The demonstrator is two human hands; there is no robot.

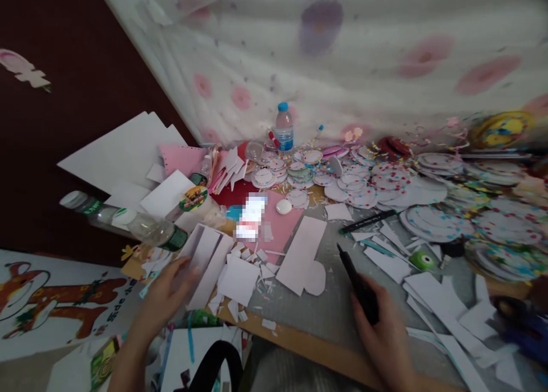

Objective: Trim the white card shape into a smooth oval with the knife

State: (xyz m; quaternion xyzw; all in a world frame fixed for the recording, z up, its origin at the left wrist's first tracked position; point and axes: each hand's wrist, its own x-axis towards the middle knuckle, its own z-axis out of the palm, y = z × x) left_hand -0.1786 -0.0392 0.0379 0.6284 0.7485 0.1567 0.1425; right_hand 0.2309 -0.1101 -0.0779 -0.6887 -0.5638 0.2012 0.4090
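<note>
We are closing our right hand around a black cutter, gripping its lower end so that the dark tip is pointing up and away from us over the grey worktop. Our left hand is spreading fairly wide, its fingers resting on a stack of white card strips lying at the near left of the worktop; it is touching the strips rather than gripping them, as far as we can tell. Between our two hands a white cut-out shape with a rounded end is lying flat beside a pink sheet, with small white offcuts scattering around them. Just beyond the cutter a black pen is lying slantwise, and a small green punch is sitting among long white paper strips to the right. Farther back, piles of round dotted paper discs are covering the worktop, and a water bottle with a blue cap is standing upright against the flowered cloth. At the left, two clear bottles are lying on their sides near large white sheets.
</note>
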